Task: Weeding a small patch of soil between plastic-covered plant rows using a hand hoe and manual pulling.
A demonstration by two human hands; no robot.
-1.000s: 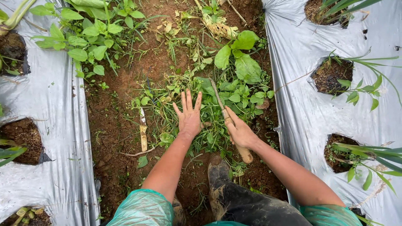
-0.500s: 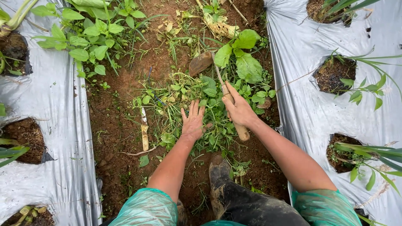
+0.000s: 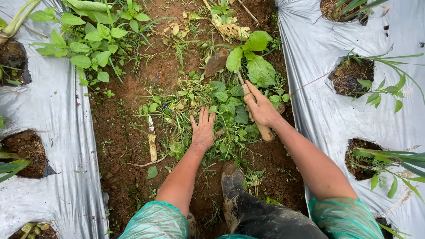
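Observation:
My right hand [image 3: 262,107] grips a wooden-handled tool [image 3: 264,131]; its blade end reaches up into the broad-leaved weeds [image 3: 253,62] and is partly hidden by them. My left hand [image 3: 203,129] lies palm down with fingers together on a clump of low green weeds [image 3: 223,115] in the brown soil furrow [image 3: 124,128]. Both forearms come out of pale green plastic sleeves [image 3: 155,221]. A muddy dark boot [image 3: 233,186] stands on the soil just below the hands.
Silver plastic mulch [image 3: 53,115] covers the beds on both sides, with planting holes holding soil and green plants [image 3: 349,75]. A leafy weed patch [image 3: 93,44] grows at upper left. A pale stick [image 3: 152,141] lies in the furrow, and a dry brown leaf [image 3: 216,63] sits further up.
My left hand went from fingers spread wide to fingers drawn together on the weeds. My right hand with the tool shifted up toward the broad-leaved weeds.

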